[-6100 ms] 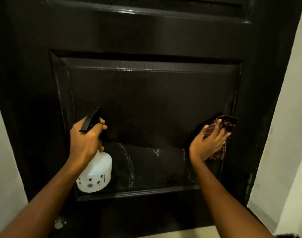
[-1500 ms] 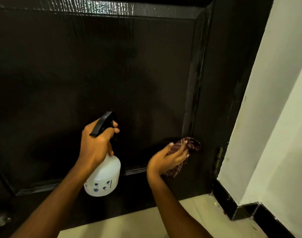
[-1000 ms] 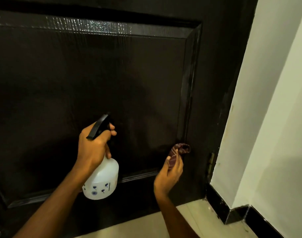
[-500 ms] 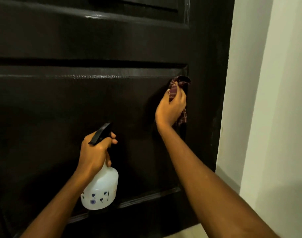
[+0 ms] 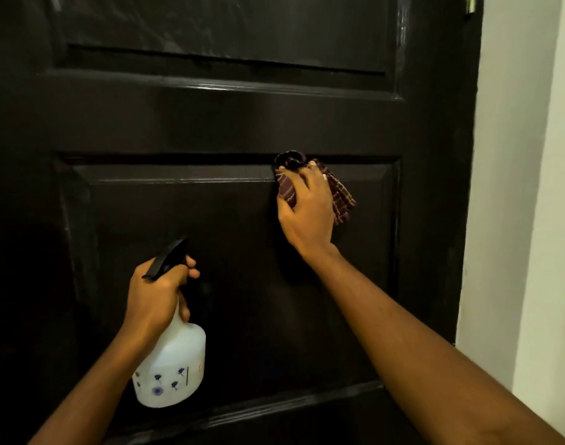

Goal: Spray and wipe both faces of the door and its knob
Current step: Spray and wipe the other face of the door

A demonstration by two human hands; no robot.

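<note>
A dark brown panelled door (image 5: 229, 123) fills most of the head view. My right hand (image 5: 306, 213) presses a dark red checked cloth (image 5: 340, 195) against the top edge of the door's lower panel, with fingers curled over the cloth. My left hand (image 5: 157, 293) grips the neck of a white spray bottle (image 5: 172, 367) with a black trigger head, held just in front of the lower panel. The door's knob is out of sight.
A white wall (image 5: 525, 187) runs along the door's right edge. Another recessed panel (image 5: 223, 30) lies above the horizontal rail. The left side of the door is in deep shadow.
My right hand rose with the cloth from the panel's bottom right corner to its top edge, then slid left along it. The view tilted upward. My left hand kept the bottle still.
</note>
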